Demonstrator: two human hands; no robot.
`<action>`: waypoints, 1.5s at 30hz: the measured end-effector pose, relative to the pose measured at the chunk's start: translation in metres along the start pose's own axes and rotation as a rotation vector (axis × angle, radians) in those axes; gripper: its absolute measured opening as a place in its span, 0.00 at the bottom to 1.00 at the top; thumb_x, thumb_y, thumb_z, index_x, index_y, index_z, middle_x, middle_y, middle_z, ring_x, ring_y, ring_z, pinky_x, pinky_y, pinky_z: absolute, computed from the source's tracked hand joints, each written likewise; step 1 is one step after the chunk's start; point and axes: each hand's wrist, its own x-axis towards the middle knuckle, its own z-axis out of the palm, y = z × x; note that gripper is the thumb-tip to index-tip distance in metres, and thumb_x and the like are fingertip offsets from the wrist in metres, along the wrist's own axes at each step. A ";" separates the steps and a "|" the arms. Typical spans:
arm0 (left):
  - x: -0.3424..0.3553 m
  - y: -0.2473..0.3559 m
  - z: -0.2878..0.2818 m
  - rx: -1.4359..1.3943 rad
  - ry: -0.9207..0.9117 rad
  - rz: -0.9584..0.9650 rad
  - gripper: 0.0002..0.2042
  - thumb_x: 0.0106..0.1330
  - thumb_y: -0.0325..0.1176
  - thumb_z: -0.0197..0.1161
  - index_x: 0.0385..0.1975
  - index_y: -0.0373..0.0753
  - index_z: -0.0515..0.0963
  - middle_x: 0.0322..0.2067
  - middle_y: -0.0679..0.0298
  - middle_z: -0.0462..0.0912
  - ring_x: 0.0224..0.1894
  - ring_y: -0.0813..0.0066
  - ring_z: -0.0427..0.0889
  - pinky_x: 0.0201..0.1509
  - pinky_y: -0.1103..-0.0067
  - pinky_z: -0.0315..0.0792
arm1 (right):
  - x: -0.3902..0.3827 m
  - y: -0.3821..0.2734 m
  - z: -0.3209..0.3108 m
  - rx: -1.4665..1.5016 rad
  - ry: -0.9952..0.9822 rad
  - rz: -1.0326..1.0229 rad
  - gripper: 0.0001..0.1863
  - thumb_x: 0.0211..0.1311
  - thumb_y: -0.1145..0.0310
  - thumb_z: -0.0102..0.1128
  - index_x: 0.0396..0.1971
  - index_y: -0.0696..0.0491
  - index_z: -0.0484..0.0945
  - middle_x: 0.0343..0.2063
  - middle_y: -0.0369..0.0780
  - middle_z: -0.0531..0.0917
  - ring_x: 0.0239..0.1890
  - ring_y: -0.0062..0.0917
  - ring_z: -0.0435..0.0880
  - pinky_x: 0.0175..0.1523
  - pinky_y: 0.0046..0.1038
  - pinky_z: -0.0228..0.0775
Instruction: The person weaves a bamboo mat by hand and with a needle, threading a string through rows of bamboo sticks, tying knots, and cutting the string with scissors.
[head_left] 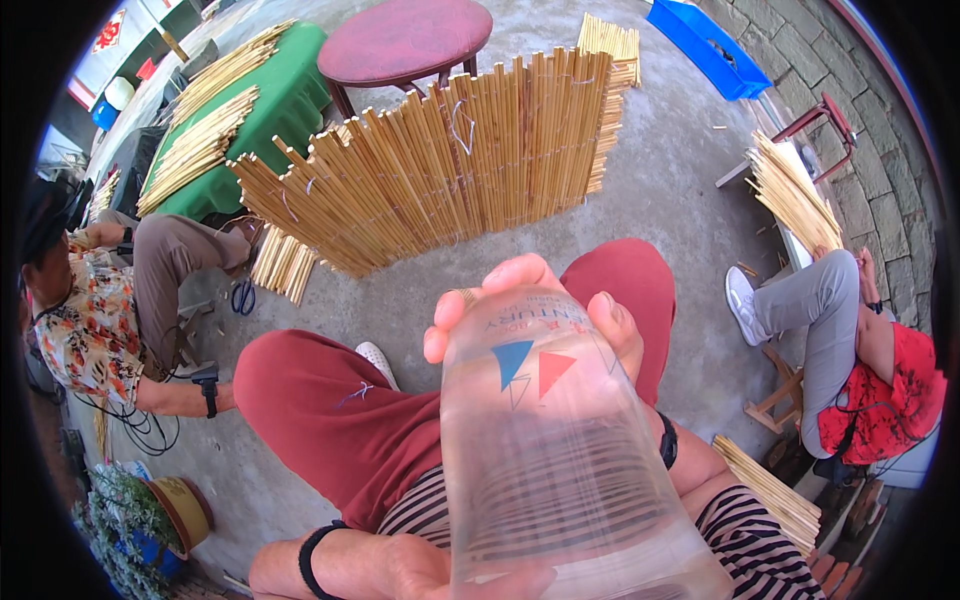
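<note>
While the right hand (525, 274) grips the far end of a clear plastic cup (560, 450), its fingers curl around the wall and press against it. The cup lies tilted close before the wearer, above the lap, with blue and red triangles printed near the gripped end. The left hand (412, 566) is at the lower edge, just beside the near part of the cup; its fingers show only dimly through the plastic, so I cannot tell whether they press on it.

A pale thread (355, 393) lies on the left knee of the maroon trousers (320, 430). Beyond the knees a tied stick mat (460, 165) stands on the concrete floor (330, 315), in front of a round red stool (405, 42). Left of the stool, bundles of sticks (205, 135) rest on a counter under a green cloth (285, 95). Dark-handled scissors (243, 297) lie on the floor near a seated co-worker in a flowered shirt (95, 320); another, in a red top (880, 405), sits at the right.
</note>
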 end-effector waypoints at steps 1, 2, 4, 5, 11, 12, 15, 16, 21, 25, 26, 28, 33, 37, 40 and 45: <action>0.000 0.000 0.000 -0.002 0.001 -0.003 0.10 0.63 0.34 0.58 0.42 0.41 0.75 0.45 0.62 0.79 0.47 0.71 0.79 0.50 0.63 0.70 | 0.000 0.000 0.000 -0.005 0.008 0.004 0.31 0.64 0.47 0.53 0.57 0.57 0.66 0.55 0.54 0.73 0.59 0.45 0.73 0.61 0.49 0.68; 0.000 0.000 0.000 -0.001 0.003 -0.004 0.09 0.63 0.34 0.58 0.42 0.41 0.75 0.45 0.62 0.79 0.47 0.71 0.79 0.50 0.64 0.70 | 0.000 0.000 0.000 -0.010 0.017 0.008 0.31 0.65 0.47 0.53 0.58 0.57 0.66 0.55 0.54 0.73 0.59 0.45 0.74 0.61 0.48 0.68; 0.000 0.000 -0.001 -0.001 0.005 -0.005 0.09 0.63 0.33 0.58 0.42 0.41 0.75 0.44 0.62 0.79 0.47 0.72 0.79 0.49 0.64 0.70 | 0.001 -0.001 -0.001 -0.013 0.018 0.011 0.31 0.65 0.47 0.53 0.57 0.57 0.66 0.55 0.54 0.73 0.58 0.46 0.74 0.62 0.48 0.68; 0.000 0.000 -0.001 0.001 0.000 -0.008 0.09 0.63 0.33 0.58 0.42 0.41 0.75 0.44 0.62 0.79 0.47 0.72 0.79 0.49 0.64 0.71 | 0.001 -0.001 -0.002 -0.019 0.016 0.015 0.31 0.65 0.47 0.53 0.57 0.57 0.67 0.55 0.54 0.73 0.58 0.46 0.74 0.62 0.48 0.68; -0.001 -0.001 0.000 -0.006 0.005 -0.013 0.09 0.63 0.32 0.58 0.41 0.41 0.75 0.44 0.63 0.79 0.46 0.72 0.79 0.48 0.66 0.71 | 0.002 0.000 -0.003 -0.007 0.007 0.003 0.32 0.64 0.47 0.54 0.57 0.57 0.67 0.54 0.55 0.73 0.57 0.46 0.75 0.62 0.48 0.68; 0.000 -0.001 0.000 -0.005 0.005 -0.013 0.09 0.62 0.32 0.58 0.41 0.41 0.75 0.44 0.63 0.79 0.46 0.73 0.79 0.48 0.66 0.71 | 0.002 0.000 -0.003 -0.007 0.007 0.003 0.32 0.64 0.47 0.54 0.57 0.57 0.67 0.54 0.55 0.73 0.57 0.46 0.75 0.62 0.48 0.68; 0.000 -0.001 0.000 -0.005 0.007 -0.013 0.08 0.62 0.31 0.58 0.40 0.40 0.75 0.43 0.63 0.79 0.46 0.73 0.79 0.48 0.67 0.72 | 0.002 0.001 -0.004 0.002 -0.004 0.000 0.32 0.64 0.47 0.54 0.57 0.57 0.67 0.54 0.54 0.73 0.57 0.46 0.75 0.61 0.48 0.69; -0.001 -0.002 0.001 -0.007 0.007 -0.015 0.08 0.62 0.31 0.58 0.40 0.40 0.75 0.43 0.63 0.79 0.46 0.73 0.79 0.48 0.67 0.72 | 0.003 0.001 -0.004 -0.002 -0.006 0.004 0.32 0.64 0.47 0.54 0.57 0.57 0.67 0.54 0.54 0.73 0.58 0.46 0.75 0.61 0.48 0.69; 0.000 -0.002 0.002 -0.014 0.015 -0.012 0.08 0.62 0.30 0.58 0.39 0.40 0.75 0.43 0.63 0.79 0.45 0.74 0.79 0.47 0.69 0.73 | 0.002 -0.001 -0.003 -0.023 0.002 0.012 0.32 0.64 0.47 0.54 0.57 0.57 0.67 0.54 0.54 0.73 0.58 0.46 0.74 0.61 0.48 0.69; -0.002 0.000 0.002 -0.017 0.021 -0.018 0.07 0.61 0.29 0.58 0.39 0.40 0.75 0.43 0.63 0.80 0.45 0.74 0.79 0.46 0.70 0.73 | 0.003 -0.001 -0.006 -0.047 -0.005 0.011 0.32 0.65 0.46 0.52 0.57 0.57 0.67 0.54 0.54 0.73 0.58 0.46 0.74 0.61 0.48 0.69; -0.002 0.000 0.002 -0.018 0.021 -0.021 0.07 0.61 0.29 0.58 0.39 0.39 0.75 0.42 0.64 0.80 0.45 0.74 0.80 0.46 0.70 0.73 | 0.003 0.000 -0.006 -0.048 -0.007 0.011 0.31 0.65 0.46 0.51 0.57 0.57 0.66 0.54 0.53 0.73 0.58 0.46 0.74 0.61 0.48 0.69; -0.001 0.001 0.004 -0.022 0.028 -0.018 0.07 0.61 0.28 0.58 0.38 0.39 0.75 0.42 0.64 0.80 0.45 0.74 0.80 0.46 0.71 0.74 | 0.003 0.000 -0.006 -0.057 0.001 0.003 0.31 0.66 0.46 0.51 0.57 0.57 0.66 0.54 0.53 0.73 0.58 0.46 0.74 0.61 0.48 0.69; -0.001 0.001 0.007 -0.023 0.035 -0.018 0.07 0.61 0.27 0.59 0.38 0.39 0.75 0.42 0.64 0.80 0.45 0.75 0.80 0.45 0.72 0.74 | 0.002 0.001 -0.008 -0.083 0.004 0.008 0.31 0.65 0.46 0.51 0.57 0.57 0.66 0.54 0.54 0.73 0.58 0.46 0.74 0.61 0.48 0.69; -0.001 0.004 0.009 -0.028 0.042 -0.017 0.06 0.60 0.27 0.59 0.37 0.39 0.75 0.42 0.64 0.80 0.44 0.76 0.80 0.44 0.73 0.75 | 0.002 0.002 -0.007 -0.033 -0.017 0.004 0.31 0.65 0.46 0.52 0.57 0.57 0.66 0.54 0.54 0.73 0.58 0.46 0.74 0.61 0.48 0.69; 0.000 0.005 0.009 -0.029 0.045 -0.016 0.06 0.60 0.26 0.59 0.37 0.38 0.75 0.41 0.64 0.80 0.44 0.76 0.80 0.44 0.74 0.75 | 0.002 0.001 -0.006 -0.040 -0.009 0.009 0.31 0.64 0.47 0.52 0.57 0.57 0.66 0.54 0.54 0.73 0.58 0.46 0.74 0.62 0.48 0.69; 0.003 0.001 0.008 -0.023 0.044 -0.013 0.06 0.60 0.25 0.59 0.36 0.38 0.75 0.41 0.65 0.80 0.44 0.77 0.80 0.43 0.76 0.76 | 0.004 -0.002 -0.002 -0.055 0.000 0.014 0.32 0.64 0.47 0.53 0.57 0.57 0.66 0.53 0.53 0.73 0.58 0.45 0.74 0.61 0.48 0.69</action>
